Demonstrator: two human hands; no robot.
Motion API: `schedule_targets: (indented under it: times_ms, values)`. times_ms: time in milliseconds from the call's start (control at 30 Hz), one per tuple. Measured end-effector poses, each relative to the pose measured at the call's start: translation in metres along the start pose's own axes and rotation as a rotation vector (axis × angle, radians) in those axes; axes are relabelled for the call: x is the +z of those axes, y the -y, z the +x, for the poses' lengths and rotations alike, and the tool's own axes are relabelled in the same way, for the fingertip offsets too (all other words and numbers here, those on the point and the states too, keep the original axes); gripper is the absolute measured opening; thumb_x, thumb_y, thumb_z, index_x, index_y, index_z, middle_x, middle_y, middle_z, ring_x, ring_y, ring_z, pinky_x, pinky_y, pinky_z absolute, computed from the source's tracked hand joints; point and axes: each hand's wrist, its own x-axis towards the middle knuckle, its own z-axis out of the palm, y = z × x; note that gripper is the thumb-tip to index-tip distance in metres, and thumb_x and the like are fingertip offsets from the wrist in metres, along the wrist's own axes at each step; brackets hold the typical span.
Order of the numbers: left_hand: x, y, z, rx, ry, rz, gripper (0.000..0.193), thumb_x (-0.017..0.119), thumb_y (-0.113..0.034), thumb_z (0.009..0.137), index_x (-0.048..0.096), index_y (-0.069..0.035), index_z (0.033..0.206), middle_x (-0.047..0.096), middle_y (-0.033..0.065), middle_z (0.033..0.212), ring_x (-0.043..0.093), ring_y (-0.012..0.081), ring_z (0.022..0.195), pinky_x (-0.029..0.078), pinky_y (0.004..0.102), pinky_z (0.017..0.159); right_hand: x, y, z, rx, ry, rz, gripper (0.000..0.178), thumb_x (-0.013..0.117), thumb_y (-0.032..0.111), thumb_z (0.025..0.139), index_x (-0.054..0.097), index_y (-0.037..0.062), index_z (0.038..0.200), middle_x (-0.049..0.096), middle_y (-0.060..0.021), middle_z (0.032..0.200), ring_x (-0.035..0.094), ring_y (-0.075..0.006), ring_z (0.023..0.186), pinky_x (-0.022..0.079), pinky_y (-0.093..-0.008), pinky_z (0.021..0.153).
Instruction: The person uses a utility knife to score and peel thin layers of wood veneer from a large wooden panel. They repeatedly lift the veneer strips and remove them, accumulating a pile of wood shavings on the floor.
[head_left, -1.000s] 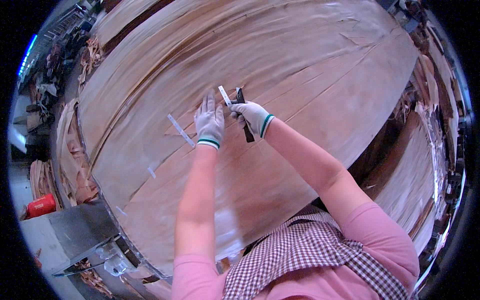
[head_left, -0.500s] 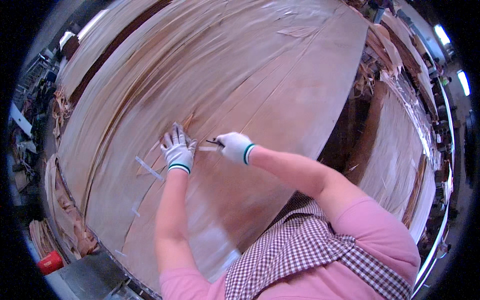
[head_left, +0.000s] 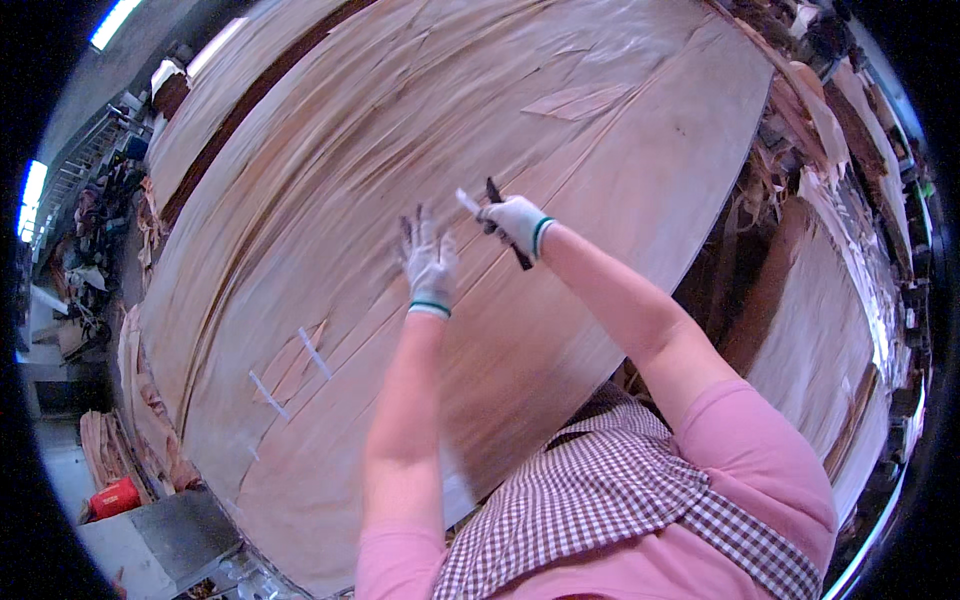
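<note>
A broad sheet of pale brown wood veneer [head_left: 560, 300] lies in front of me. My left hand [head_left: 430, 265], in a white glove with dark-stained fingertips, is over its middle, fingers stretched out and holding nothing. To its right, my gloved right hand [head_left: 515, 222] is closed around a slim black tool [head_left: 523, 258], perhaps a cutter knife. A short white tape strip [head_left: 467, 201] sticks out from its fingertips. Nearer to me on the left, a white tape strip [head_left: 314, 354] and another tape strip [head_left: 268, 394] lie across a narrow split piece of veneer.
A loose veneer flake [head_left: 580, 102] lies on the sheet's far part. Torn veneer scraps [head_left: 765, 190] hang beyond the right edge, by another veneer stack [head_left: 800, 300]. At the lower left, a red object [head_left: 115, 498] lies beside a grey metal box [head_left: 185, 535].
My left hand has come off the veneer, and both hands have moved farther away and to the right. A tape strip now shows where they were working. The view has shifted.
</note>
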Motion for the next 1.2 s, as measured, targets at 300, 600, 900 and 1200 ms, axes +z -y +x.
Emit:
schedule_targets:
  times_ms: [300,600,900,1200]
  values:
    - [0.067,-0.044,0.026,-0.050,0.066,0.588,0.041,0.049,-0.041,0.090,0.057,-0.025,0.126,0.046,-0.0055,0.141,0.032,0.0239,0.137,0.011,0.0629,0.109,-0.046,-0.001,-0.031,-0.126,0.069,-0.343,0.025,0.067,0.025,0.082,0.064,0.0005,0.086,0.067,-0.0106,0.073,0.065,-0.0212,0.065,0.050,-0.0336,0.060]
    - [0.050,-0.107,0.063,-0.158,0.306,0.546,0.051,0.057,-0.034,0.086,0.049,-0.018,0.133,0.044,0.0026,0.142,0.030,0.0250,0.138,0.011,0.0617,0.110,-0.150,0.044,0.003,-0.076,-0.049,-0.171,0.029,0.060,0.024,0.084,0.066,-0.0027,0.091,0.068,-0.0131,0.080,0.066,-0.0185,0.072,0.053,-0.0360,0.064]
    - [0.135,-0.121,0.096,0.096,0.329,0.225,0.069,0.056,-0.022,0.085,0.025,-0.015,0.147,0.037,0.0135,0.146,0.029,0.0273,0.138,0.012,0.0471,0.114,-0.132,0.059,0.052,-0.056,-0.166,-1.106,0.039,0.050,0.036,0.084,0.070,0.0049,0.097,0.064,-0.0212,0.107,0.062,-0.0369,0.101,0.050,-0.0422,0.084]
    - [-0.124,-0.092,0.060,0.460,-0.351,-0.018,0.049,0.053,-0.001,0.085,0.047,-0.005,0.133,0.046,0.0191,0.138,0.041,0.0303,0.130,0.023,0.0434,0.111,-0.209,0.039,-0.036,-0.190,-0.230,-0.264,0.016,0.058,0.017,0.083,0.053,0.0067,0.073,0.050,-0.0011,0.063,0.049,-0.0097,0.047,0.039,-0.0261,0.041]
